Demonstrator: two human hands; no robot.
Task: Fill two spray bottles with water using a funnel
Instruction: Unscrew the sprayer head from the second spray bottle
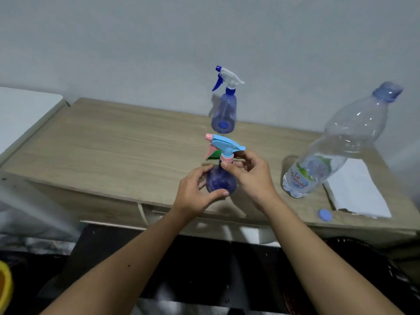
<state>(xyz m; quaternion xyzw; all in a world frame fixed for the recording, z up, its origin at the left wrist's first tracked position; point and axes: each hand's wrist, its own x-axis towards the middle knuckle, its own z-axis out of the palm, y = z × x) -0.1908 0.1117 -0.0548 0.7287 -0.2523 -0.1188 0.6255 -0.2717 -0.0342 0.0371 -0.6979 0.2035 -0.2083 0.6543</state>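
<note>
Two hands [195, 192] hiding near bottle [219, 180], funnel [214, 155] barely visible

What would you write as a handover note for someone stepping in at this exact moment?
Left hand grips the round body of the near spray bottle at the table's front edge. Right hand pinches the pink collar under its blue trigger head.
The second spray bottle stands behind, head on, apparently empty.
The water bottle stands uncapped at the right with water only near its bottom; its blue cap lies on the wooden table.
No funnel is in view.
I cannot tell whether the near bottle holds water, or whether its head is going on or coming off. Check fill levels first.
</note>
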